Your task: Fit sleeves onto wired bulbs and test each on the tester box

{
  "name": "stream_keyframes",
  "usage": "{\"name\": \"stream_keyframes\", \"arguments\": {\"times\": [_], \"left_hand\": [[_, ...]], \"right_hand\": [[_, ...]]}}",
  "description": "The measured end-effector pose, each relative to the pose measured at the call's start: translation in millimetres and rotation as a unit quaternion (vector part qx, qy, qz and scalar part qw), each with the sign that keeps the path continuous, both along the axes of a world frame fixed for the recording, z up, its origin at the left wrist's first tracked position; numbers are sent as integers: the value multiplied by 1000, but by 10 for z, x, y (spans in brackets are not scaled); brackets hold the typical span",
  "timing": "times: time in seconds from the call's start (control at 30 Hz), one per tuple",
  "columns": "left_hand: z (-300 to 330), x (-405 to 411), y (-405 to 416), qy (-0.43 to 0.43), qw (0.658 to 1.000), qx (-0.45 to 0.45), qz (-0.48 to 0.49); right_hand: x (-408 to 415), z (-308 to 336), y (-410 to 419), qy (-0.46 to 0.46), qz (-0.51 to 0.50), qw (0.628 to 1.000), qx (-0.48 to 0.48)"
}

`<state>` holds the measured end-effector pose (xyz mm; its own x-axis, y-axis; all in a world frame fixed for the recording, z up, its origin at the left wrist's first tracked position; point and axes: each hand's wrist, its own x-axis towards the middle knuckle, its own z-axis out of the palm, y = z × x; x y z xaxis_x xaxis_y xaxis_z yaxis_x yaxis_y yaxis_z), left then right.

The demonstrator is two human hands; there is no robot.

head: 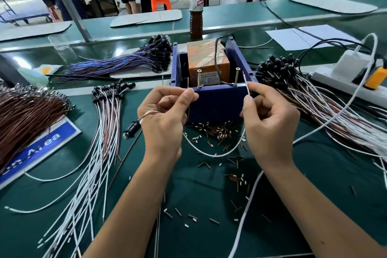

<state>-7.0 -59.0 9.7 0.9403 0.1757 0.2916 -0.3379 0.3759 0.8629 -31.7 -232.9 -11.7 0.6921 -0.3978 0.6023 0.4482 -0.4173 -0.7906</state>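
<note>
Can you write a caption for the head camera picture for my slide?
Left hand and right hand pinch a bulb's wire ends by the blue tester box.

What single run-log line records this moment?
left hand: pinches brown lead | right hand: pinches white lead | bulb: dangling | tester box: behind hands

A single head-worn wide-angle camera looks forward and down from the person's own viewpoint. It sits close above the green surface [209,195], with both forearms entering from the bottom edge. The upper frame reaches across to distant workstations. Wide-angle distortion curves the edges.
</note>
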Motion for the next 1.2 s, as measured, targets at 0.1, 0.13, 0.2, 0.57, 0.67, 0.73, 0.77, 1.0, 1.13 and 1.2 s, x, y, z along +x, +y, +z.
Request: {"name": "stream_keyframes", "arguments": {"times": [0.1, 0.13, 0.2, 0.57, 0.67, 0.73, 0.77, 1.0, 1.13, 1.2], "left_hand": [[17, 27, -70, 23, 997, 53, 55], [26, 34, -96, 29, 995, 72, 68], [45, 33, -141, 28, 990, 109, 91], [110, 19, -268, 69, 970, 173, 157], [110, 16, -273, 70, 971, 165, 156], [110, 16, -272, 68, 974, 156, 152], [108, 15, -269, 68, 974, 155, 152], [118, -94, -334, 17, 975, 148, 168], [312, -218, -602, -12, 984, 163, 70], [430, -240, -831, 8, 989, 148, -12]], "right_hand": [[-5, -5, 17, -10, -8, 999, -33], [-3, -7, 20, -14, -11, 999, -41], [7, -15, 24, -20, -17, 998, -53], [6, 4, 18, -25, -16, 995, -92], [-2, 11, 17, -20, -11, 996, -92], [2, 3, 20, -18, -12, 996, -91], [3, 2, 22, -17, -12, 996, -90], [-10, 55, 6, 3, 0, 1000, -21], [-74, 168, -182, 12, -20, 999, 40], [-134, 238, -385, 25, -37, 997, 55]]}}
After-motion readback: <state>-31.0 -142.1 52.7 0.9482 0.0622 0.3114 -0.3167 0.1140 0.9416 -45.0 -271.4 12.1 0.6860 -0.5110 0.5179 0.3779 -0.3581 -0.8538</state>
